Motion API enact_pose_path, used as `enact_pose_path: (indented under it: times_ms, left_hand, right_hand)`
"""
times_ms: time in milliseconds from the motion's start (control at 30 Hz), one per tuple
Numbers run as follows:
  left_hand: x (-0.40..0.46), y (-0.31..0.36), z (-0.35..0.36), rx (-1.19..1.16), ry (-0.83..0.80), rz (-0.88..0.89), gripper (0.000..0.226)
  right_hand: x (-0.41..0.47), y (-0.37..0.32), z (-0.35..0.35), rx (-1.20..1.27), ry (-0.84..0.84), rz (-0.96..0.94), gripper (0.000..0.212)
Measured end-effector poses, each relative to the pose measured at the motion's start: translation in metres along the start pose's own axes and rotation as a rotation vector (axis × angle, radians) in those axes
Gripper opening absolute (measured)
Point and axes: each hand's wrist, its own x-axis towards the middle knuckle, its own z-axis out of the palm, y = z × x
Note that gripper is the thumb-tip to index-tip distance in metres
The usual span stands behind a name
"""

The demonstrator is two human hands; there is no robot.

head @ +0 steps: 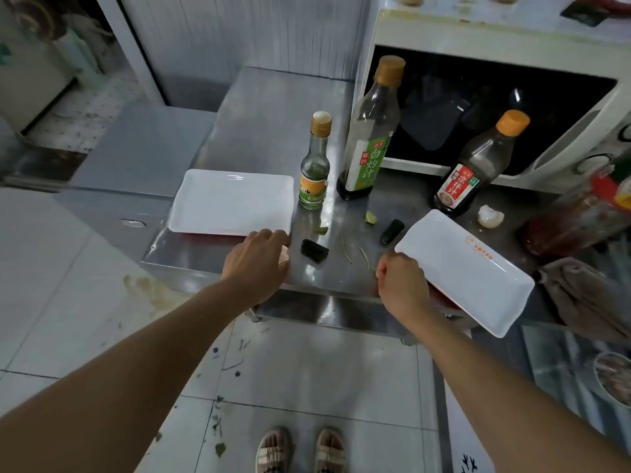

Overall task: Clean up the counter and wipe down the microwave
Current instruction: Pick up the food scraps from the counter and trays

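A stainless-steel counter (259, 131) carries everything. At its nine o'clock side lies a white rectangular tray (232, 201), flat, its near edge close to the counter's front rim. At four o'clock a second white tray (467, 268) sits skewed, one corner overhanging the front edge. Between them stand a small clear bottle (314, 165) and a tall dark sauce bottle (368, 134); a shorter dark bottle (478, 165) stands toward two o'clock. Dark vegetable scraps (314, 250) and green bits litter the middle. A white microwave (495, 39) occupies one o'clock; a brown cloth (580, 288) lies at three.
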Motion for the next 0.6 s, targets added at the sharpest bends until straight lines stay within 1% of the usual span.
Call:
enact_pose_path:
  times_ms: [67, 167, 267, 367, 467, 600]
  left_hand:
    - [0.002, -0.003, -0.001, -0.013, 0.015, -0.001, 0.04]
    - [0.006, -0.007, -0.002, -0.001, 0.015, 0.001, 0.041]
    - [0.009, -0.011, -0.002, -0.003, 0.024, 0.007, 0.043]
    - [0.011, -0.015, 0.001, -0.007, 0.032, 0.011, 0.044]
    - [0.01, -0.018, 0.003, -0.019, 0.041, 0.017, 0.042]
    - [0.01, -0.02, 0.002, -0.034, 0.047, 0.018, 0.043]
  right_hand:
    - [0.007, -0.004, -0.002, 0.09, 0.056, 0.019, 0.008]
    - [0.02, -0.016, -0.002, 0.115, 0.097, 0.031, 0.01]
    - [0.025, -0.022, 0.004, 0.098, 0.081, 0.028, 0.011]
    - [0.026, -0.025, 0.012, 0.071, 0.082, 0.04, 0.004]
    - [0.026, -0.03, 0.013, 0.127, 0.089, 0.083, 0.009]
    - [0.028, -0.033, 0.01, 0.052, 0.022, 0.038, 0.004]
